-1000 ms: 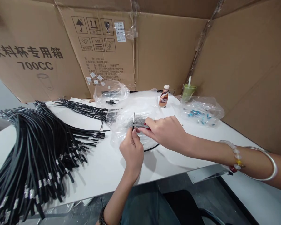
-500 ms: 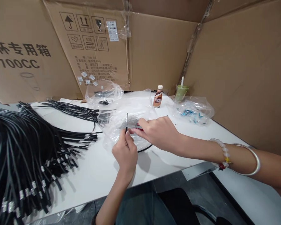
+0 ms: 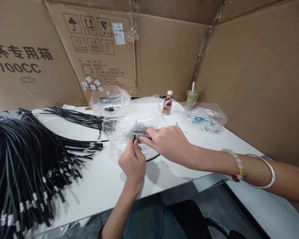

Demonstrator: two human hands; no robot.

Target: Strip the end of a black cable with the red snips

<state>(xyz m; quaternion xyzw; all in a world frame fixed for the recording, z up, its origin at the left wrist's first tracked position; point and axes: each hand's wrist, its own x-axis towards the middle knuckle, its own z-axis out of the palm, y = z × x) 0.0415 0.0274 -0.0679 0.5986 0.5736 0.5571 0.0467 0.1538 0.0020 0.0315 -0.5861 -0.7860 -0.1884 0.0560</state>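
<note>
My left hand (image 3: 133, 161) pinches a black cable (image 3: 153, 158) close to its upright end, and the cable curves away to the right behind my hands. In my right hand (image 3: 168, 142) are red-handled pliers (image 3: 141, 133), their metal jaws pointing left at the cable's tip. A thin metal pin stands up just above the jaws. Behind both hands lies a clear plastic bag (image 3: 124, 142) with small metallic pieces inside. Whether the jaws touch the cable is too small to tell.
Bundled black cables (image 3: 17, 159) with silver bands cover the left of the white table (image 3: 94, 186); more cables (image 3: 74, 118) lie behind. At the back stand a brown bottle (image 3: 167, 104) and green cup (image 3: 192, 98), beside a bag of blue pieces (image 3: 205, 119). Cardboard (image 3: 169, 53) walls the rear.
The plier jaws look more parted and turned slightly at the cable's tip. Both hands remain in nearly the same place, and the whole view has shifted slightly.
</note>
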